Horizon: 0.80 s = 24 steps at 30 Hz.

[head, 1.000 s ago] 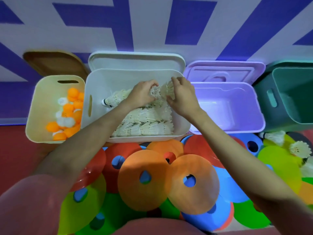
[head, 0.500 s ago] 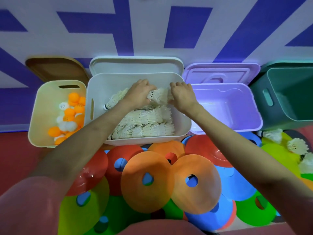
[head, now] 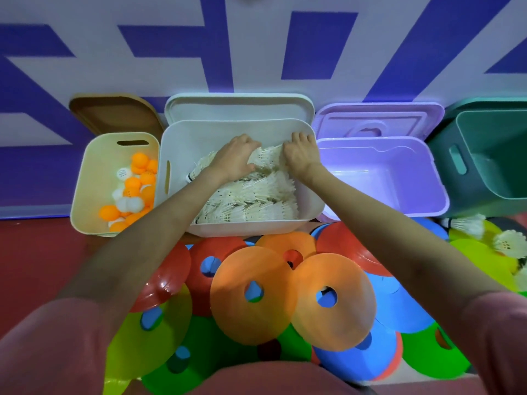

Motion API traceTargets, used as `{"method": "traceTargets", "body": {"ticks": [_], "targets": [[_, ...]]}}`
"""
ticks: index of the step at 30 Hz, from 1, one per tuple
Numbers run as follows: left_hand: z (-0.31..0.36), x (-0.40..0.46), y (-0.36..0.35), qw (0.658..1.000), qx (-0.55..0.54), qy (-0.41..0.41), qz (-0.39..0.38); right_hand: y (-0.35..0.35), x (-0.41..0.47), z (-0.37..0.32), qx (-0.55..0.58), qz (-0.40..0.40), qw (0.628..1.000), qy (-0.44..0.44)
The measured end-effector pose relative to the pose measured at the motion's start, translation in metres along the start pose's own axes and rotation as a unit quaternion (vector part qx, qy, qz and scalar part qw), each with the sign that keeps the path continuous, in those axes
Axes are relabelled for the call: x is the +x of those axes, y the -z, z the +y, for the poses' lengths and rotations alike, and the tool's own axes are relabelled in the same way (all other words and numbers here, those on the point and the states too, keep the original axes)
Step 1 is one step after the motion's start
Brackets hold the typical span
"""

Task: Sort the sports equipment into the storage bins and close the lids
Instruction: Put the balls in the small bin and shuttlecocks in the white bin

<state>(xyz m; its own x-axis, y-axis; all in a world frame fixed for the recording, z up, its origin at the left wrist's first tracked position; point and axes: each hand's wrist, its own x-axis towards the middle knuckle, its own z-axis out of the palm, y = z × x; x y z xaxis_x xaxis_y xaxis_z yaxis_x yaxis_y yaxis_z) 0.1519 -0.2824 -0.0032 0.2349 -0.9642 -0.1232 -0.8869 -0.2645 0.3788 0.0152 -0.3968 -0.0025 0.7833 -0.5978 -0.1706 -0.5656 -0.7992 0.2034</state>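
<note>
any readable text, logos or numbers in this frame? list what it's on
None can be read.
White ball in the beige bin: dark printed mark, too small and blurred to read.
Orange ball: dark dots, unreadable.
Shuttlecock on the floor at right: dark dots, no legible text.
Wall: blue shapes only, a pattern, not letters that I can make out.
Bins, lids and cones: no labels visible.

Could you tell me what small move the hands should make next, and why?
Probably let go and reach right: both hands rest on a shuttlecock row already lying in the white bin, while loose shuttlecocks remain on the floor.
</note>
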Motion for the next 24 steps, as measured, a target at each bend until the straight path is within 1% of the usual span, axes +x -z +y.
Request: {"method": "traceTargets", "body": {"ticks": [2,6,10,13,15,18,21,24], "targets": [[0.003,-0.008,0.0,1.0,-0.015,0.005,0.019,0.003,-0.009,0.002,0.022,0.029,0.999,-0.005],[0.019,-0.026,-0.003,0.997,-0.053,0.019,0.044,0.014,-0.046,0.014,0.113,0.089,0.99,-0.014],[0.059,-0.044,-0.011,0.991,-0.102,0.0,0.082,0.007,-0.107,0.045,0.226,0.178,0.957,-0.018],[0.099,-0.053,-0.022,0.984,-0.136,-0.028,0.115,-0.013,-0.158,0.081,0.256,0.222,0.939,-0.054],[0.128,-0.057,-0.031,0.977,-0.159,-0.057,0.128,-0.028,-0.188,0.106,0.274,0.22,0.932,-0.094],[0.175,-0.058,-0.046,0.971,-0.172,-0.106,0.127,-0.051,-0.227,0.142,0.287,0.209,0.924,-0.145],[0.224,-0.055,-0.067,0.969,-0.179,-0.13,0.111,-0.074,-0.262,0.176,0.292,0.191,0.921,-0.176],[0.271,-0.051,-0.096,0.972,-0.175,-0.138,0.074,-0.096,-0.298,0.211,0.305,0.177,0.917,-0.189]]}}
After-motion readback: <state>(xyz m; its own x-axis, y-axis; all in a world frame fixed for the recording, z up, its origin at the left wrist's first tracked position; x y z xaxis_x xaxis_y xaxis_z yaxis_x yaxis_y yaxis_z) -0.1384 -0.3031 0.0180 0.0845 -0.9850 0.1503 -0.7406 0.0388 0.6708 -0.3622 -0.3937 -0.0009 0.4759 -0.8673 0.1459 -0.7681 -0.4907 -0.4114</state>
